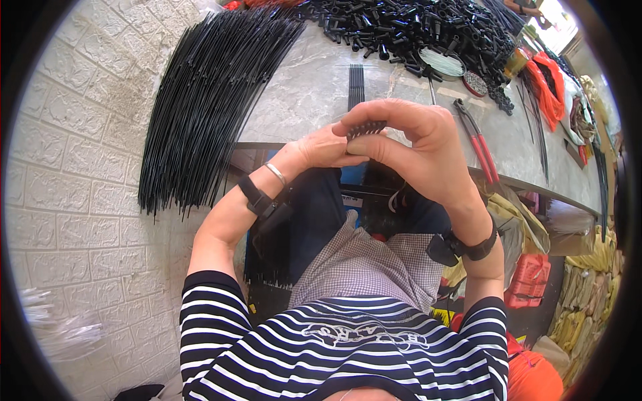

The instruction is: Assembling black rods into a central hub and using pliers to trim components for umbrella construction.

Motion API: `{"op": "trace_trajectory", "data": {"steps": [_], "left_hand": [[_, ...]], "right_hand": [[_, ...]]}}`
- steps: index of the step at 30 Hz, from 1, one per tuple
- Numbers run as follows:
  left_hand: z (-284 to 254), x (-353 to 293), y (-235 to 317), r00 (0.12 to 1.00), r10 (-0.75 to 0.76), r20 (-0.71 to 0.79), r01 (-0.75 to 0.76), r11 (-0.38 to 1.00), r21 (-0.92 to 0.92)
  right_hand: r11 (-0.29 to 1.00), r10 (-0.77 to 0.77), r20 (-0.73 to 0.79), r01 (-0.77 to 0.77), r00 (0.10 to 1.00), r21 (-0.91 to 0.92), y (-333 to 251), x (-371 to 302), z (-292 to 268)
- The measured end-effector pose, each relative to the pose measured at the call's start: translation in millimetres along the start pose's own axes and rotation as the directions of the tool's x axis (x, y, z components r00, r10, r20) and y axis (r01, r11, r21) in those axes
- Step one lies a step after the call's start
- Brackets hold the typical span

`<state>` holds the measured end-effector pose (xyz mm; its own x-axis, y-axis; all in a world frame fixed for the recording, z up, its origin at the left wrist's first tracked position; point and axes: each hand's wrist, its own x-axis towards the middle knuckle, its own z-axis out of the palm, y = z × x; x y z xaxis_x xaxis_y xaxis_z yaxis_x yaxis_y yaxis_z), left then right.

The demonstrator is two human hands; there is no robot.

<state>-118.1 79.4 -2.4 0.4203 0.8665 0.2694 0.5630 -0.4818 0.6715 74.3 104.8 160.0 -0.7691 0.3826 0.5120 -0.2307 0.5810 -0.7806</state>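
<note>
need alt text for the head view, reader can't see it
A person's right hand pinches a cluster of small dark pieces beside the left hand, at the near edge of a grey table. Long thin black rods overhang it at left; a heap of short black tubes lies beyond, with red-handled pliers at right.

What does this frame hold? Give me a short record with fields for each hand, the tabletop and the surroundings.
left hand: close beside the right; fingers partly hidden, grip unclear
right hand: pinching a dark ridged item between thumb and fingers
surface: grey table
table left: long thin black rods, overhanging the near edge
table centre: short row of thin black strips
far side: heap of black tubular pieces
table right: red-handled pliers; orange-red bag
left background: white brick-patterned wall
</note>
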Motion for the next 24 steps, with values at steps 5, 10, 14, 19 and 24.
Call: {"op": "trace_trajectory", "data": {"steps": [5,10,14,19,24], "left_hand": [[-16,7,34,0.984,-0.179,0.003,0.159,0.865,-0.476],[-18,7,17,0.997,0.077,0.022,-0.078,0.997,0.026],[-33,8,73,0.974,-0.16,-0.159,0.1,0.937,-0.334],[-54,4,130,0.962,-0.145,-0.232,0.046,0.922,-0.385],[-54,7,138,0.923,-0.188,-0.335,0.061,0.933,-0.356]], "right_hand": [[0.997,0.039,0.04,-0.041,0.998,0.064,1,2,-5],[0.997,0.011,-0.018,-0.012,1.0,-0.076,1,1,-7],[0.995,-0.006,-0.071,0.0,0.997,-0.096,3,-4,-7],[0.993,-0.089,-0.069,0.083,0.994,-0.079,11,-5,-9],[0.965,-0.224,-0.057,0.214,0.973,-0.15,12,4,-15]]}}
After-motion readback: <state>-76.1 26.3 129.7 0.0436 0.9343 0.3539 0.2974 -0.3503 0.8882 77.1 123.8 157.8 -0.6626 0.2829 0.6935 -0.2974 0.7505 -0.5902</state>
